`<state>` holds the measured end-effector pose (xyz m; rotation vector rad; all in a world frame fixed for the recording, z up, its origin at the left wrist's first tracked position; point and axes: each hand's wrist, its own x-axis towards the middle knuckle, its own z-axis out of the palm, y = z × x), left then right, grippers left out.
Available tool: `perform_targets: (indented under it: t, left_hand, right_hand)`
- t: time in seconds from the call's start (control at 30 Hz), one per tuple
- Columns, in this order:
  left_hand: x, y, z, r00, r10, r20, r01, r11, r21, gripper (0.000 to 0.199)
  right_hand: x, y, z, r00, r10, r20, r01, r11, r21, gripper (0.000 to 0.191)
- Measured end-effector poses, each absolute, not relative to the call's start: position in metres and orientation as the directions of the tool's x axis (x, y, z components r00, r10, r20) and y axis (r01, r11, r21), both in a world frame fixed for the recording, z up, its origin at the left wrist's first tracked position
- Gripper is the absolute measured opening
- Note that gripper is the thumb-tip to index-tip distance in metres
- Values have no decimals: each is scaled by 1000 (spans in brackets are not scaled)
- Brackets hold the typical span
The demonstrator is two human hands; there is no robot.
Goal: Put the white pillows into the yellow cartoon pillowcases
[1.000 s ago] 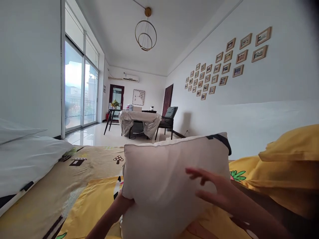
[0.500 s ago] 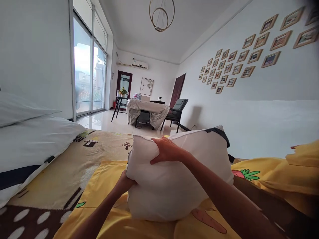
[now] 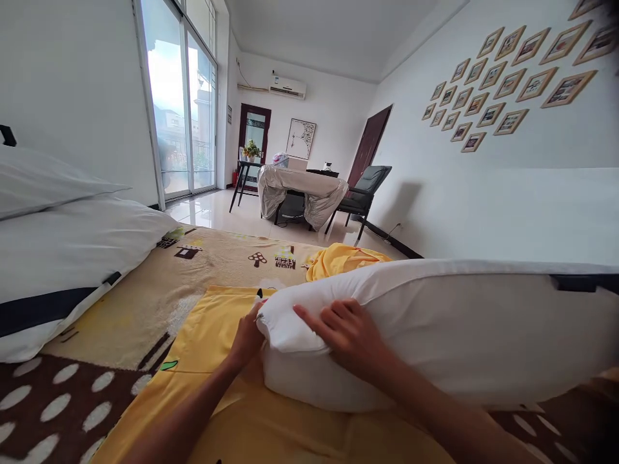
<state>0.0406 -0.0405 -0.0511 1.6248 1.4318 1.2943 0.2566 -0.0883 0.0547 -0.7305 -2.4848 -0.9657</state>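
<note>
A plump white pillow with a dark strip near its far right end lies lengthwise across a yellow cloth. My left hand is closed around the pillow's left end, near a corner. Farther along the same end, my right hand presses onto the top, its fingers curled into the white fabric and one finger stretched toward the corner. The fingertips of my left hand are partly hidden by the pillow.
More white pillows lie at the left on a patterned blanket. A bunched yellow cloth sits behind the held pillow. Farther off stand a covered table, an armchair and a plant stand.
The pillow has swung flatter and stretches farther right. My left hand has risen to its left corner, and my right hand has curled lower on it. The view has shifted left.
</note>
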Motion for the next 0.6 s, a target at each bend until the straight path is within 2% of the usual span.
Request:
perform_targets:
  t: [0.13, 0.2, 0.23, 0.3, 0.37, 0.4, 0.43, 0.47, 0.53, 0.6]
  left_hand:
    - [44, -38, -34, 4, 957, 290, 500, -253, 828, 26]
    - [45, -44, -26, -29, 896, 443, 581, -345, 737, 33]
    - [45, -49, -22, -70, 813, 578, 623, -417, 662, 35]
    - [48, -61, -15, -101, 509, 855, 696, -577, 426, 35]
    - [54, -75, -10, 89, 272, 958, 686, -714, 139, 30]
    - [59, -81, -8, 255, 235, 938, 632, -775, 23, 27]
    - [63, -86, -7, 423, 245, 872, 565, -824, -42, 27]
    - [68, -89, -7, 555, 287, 781, 514, -856, -51, 28]
    - [75, -91, -10, 666, 404, 628, 504, -863, 21, 37]
    - [78, -86, -16, 673, 507, 538, 539, -835, 112, 47]
  right_hand:
    - [271, -60, 61, -716, 387, 581, 666, 627, 404, 65]
    - [276, -45, 69, -660, 453, 600, 709, 640, 297, 58]
    - [278, -37, 72, -621, 495, 608, 736, 635, 235, 50]
    - [281, -23, 78, -546, 577, 608, 784, 607, 129, 32]
    - [282, -9, 80, -494, 642, 587, 820, 568, 68, 16]
    - [281, -2, 81, -478, 670, 568, 833, 550, 53, 12]
    - [280, 4, 80, -467, 693, 549, 845, 533, 46, 9]
    - [278, 10, 80, -458, 712, 533, 855, 518, 43, 6]
    - [273, 17, 78, -450, 731, 513, 864, 501, 43, 3]
    - [267, 19, 77, -457, 736, 499, 863, 504, 48, 4]
